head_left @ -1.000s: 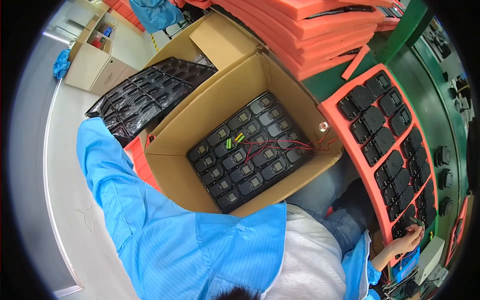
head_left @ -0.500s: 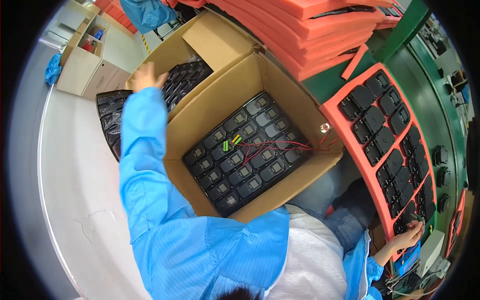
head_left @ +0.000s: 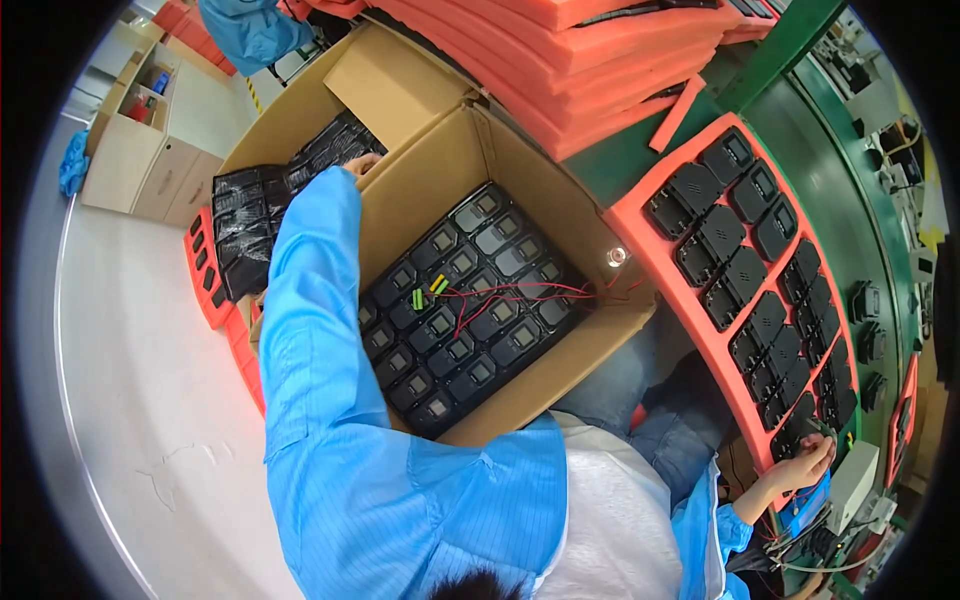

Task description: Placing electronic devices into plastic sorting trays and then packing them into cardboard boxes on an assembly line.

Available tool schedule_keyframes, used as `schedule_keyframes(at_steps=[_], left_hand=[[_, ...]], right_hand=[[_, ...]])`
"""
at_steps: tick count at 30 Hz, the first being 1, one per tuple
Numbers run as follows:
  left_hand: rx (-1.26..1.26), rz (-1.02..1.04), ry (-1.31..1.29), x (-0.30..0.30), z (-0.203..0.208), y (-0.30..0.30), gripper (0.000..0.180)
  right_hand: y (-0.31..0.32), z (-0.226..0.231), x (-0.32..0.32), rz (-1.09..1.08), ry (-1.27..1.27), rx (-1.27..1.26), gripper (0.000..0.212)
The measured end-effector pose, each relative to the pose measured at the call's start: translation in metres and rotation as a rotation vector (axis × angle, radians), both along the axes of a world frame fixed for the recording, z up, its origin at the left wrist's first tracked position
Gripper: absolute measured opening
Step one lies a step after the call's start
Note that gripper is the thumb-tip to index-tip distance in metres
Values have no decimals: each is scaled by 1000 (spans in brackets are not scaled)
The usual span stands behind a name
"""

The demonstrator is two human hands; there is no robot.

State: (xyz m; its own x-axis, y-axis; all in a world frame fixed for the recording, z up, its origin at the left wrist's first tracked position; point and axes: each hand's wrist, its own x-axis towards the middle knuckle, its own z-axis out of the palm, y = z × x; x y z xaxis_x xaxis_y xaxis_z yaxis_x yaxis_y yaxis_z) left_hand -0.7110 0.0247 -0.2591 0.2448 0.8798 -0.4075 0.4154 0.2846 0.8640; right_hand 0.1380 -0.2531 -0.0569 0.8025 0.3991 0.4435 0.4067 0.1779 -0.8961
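Down at the lower right, the right hand [head_left: 803,462] sits at the near end of the long orange foam tray [head_left: 640,222], fingers curled around something small at the tray's last slots. Can't really tell what it's pinching, too tiny and partly hidden. Just beside that hand, toward the body, there's a small white box [head_left: 852,482] and a blue thing with a tangle of wires underneath. Running away from the hand, the tray is packed with black handheld devices [head_left: 722,232] sitting in two rows, screens facing up.

Over on the other side, the left arm in the blue sleeve [head_left: 310,330] stretches out past the big cardboard box [head_left: 430,190]. The left hand [head_left: 362,163] is right at the box's far-left wall, resting on a stack of black plastic-wrapped trays [head_left: 262,212] that lean on the outside of the box. Only the knuckles show, so whether it's gripping or just pressing flat I can't say.

Right of that arm, inside the box, lies a black tray full of the same kind of devices [head_left: 470,300], with red wires [head_left: 520,295] and a little green and yellow connector [head_left: 428,292] lying loose on top.

Beyond the left hand, a tall pile of orange foam trays [head_left: 600,50] sits behind the box, and further left stands a wooden cabinet [head_left: 140,150] on the pale floor.
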Motion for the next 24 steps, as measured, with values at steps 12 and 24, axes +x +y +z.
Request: schedule_keyframes(at_steps=[12, 24], left_hand=[[692, 190, 728, 10, 55, 4, 49], [812, 869, 688, -26, 45, -159, 42]], right_hand=[[-6, -6, 8, 8, 21, -10, 13], [-6, -4, 11, -17, -4, 20, 16]])
